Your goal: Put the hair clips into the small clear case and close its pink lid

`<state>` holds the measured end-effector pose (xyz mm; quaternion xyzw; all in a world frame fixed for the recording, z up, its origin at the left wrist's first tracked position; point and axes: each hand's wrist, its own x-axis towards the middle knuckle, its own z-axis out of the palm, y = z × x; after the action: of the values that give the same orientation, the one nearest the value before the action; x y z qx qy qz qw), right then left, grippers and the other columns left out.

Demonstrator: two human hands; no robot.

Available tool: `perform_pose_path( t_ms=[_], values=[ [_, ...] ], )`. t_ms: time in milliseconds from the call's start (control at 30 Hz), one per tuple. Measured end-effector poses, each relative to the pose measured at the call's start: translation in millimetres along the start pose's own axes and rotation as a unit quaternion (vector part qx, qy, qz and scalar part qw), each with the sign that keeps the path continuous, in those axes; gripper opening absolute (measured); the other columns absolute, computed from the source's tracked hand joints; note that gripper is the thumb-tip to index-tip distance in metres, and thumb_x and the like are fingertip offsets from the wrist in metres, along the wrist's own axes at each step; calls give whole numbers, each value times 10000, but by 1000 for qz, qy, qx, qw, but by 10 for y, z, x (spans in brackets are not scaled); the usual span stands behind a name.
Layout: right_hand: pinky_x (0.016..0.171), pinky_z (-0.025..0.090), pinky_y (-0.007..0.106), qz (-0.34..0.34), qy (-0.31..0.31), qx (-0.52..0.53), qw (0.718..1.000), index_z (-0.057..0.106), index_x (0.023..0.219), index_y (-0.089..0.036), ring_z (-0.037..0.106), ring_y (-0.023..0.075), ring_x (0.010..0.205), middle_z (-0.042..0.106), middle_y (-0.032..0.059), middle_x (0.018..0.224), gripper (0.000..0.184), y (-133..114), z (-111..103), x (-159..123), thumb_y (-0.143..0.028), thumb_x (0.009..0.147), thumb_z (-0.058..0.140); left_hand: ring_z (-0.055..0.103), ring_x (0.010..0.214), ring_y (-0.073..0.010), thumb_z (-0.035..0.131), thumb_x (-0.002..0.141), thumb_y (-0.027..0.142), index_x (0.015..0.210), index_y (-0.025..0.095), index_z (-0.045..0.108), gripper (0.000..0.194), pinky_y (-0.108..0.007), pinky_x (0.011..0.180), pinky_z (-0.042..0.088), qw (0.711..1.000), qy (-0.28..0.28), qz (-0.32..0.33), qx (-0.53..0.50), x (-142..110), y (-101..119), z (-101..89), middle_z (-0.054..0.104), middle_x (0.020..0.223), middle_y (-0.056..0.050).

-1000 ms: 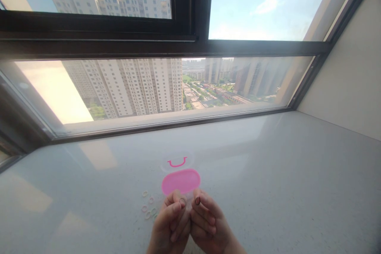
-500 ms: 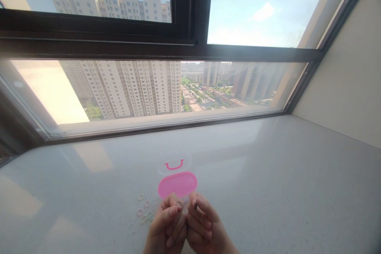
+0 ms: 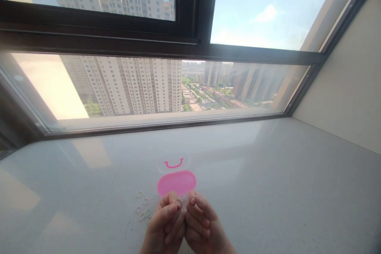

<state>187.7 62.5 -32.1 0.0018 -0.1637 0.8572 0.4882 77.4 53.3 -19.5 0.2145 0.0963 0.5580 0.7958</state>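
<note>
My left hand (image 3: 166,220) is closed, pinching a small dark hair tie (image 3: 178,203) between thumb and fingertips. Beside it, my right hand (image 3: 202,220) also pinches a small dark hair tie (image 3: 193,201), its round loop facing me. The two hands touch along their inner sides. Just beyond the fingertips lies a pink oval tray (image 3: 177,183), its near edge partly covered by the fingers. Several pale loops, apparently small hair ties (image 3: 145,201), are scattered left of my left hand; some are partly hidden by it.
Behind the tray rests a clear lid with a pink curved handle (image 3: 174,164). Everything lies on a glossy white sill (image 3: 268,182). A dark window frame (image 3: 149,124) borders its far side, and a pale wall (image 3: 354,75) stands at the right.
In my right hand the dark hair tie has turned from nearly edge-on to showing its open loop. My left hand keeps its pinch. The camera view has shifted and tilted slightly.
</note>
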Motion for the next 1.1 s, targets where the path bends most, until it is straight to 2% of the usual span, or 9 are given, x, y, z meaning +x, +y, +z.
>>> perform_pose_path(
  t_ms=[167, 500, 733, 1100],
  values=[
    [272, 153, 86, -4, -5, 10, 1000, 484, 647, -175, 98, 8, 285, 311, -147, 387, 247, 7, 3, -25, -226, 828, 643, 133, 291, -7, 669, 755, 187, 718, 152, 697, 59, -122, 300, 177, 1000, 4, 5, 1, -12, -13, 11, 291, 394, 112],
    [282, 196, 76, -11, -16, -1, 1000, 579, 737, -146, 129, 1, 287, 339, -138, 397, 132, 9, 15, -47, -211, 839, 634, 136, 286, -6, 666, 752, 177, 703, 147, 692, 63, -122, 302, 177, 1000, 12, 5, -6, -5, -20, 2, 285, 383, 112],
    [293, 233, 77, -17, -31, 4, 999, 594, 741, -145, 115, 12, 291, 334, -133, 400, 121, 12, 17, -34, -194, 850, 614, 137, 286, -3, 675, 750, 190, 702, 148, 700, 68, -118, 298, 174, 1000, 9, 6, 0, -3, -21, 1, 286, 385, 111],
    [286, 238, 78, -24, -53, -10, 998, 643, 793, -140, 137, 1, 267, 332, -129, 382, 96, 28, -45, -13, -221, 843, 630, 117, 264, 3, 630, 794, 200, 769, 157, 711, 95, -104, 265, 155, 998, -43, 34, -4, 35, -78, -126, 268, 395, 115]
  ],
)
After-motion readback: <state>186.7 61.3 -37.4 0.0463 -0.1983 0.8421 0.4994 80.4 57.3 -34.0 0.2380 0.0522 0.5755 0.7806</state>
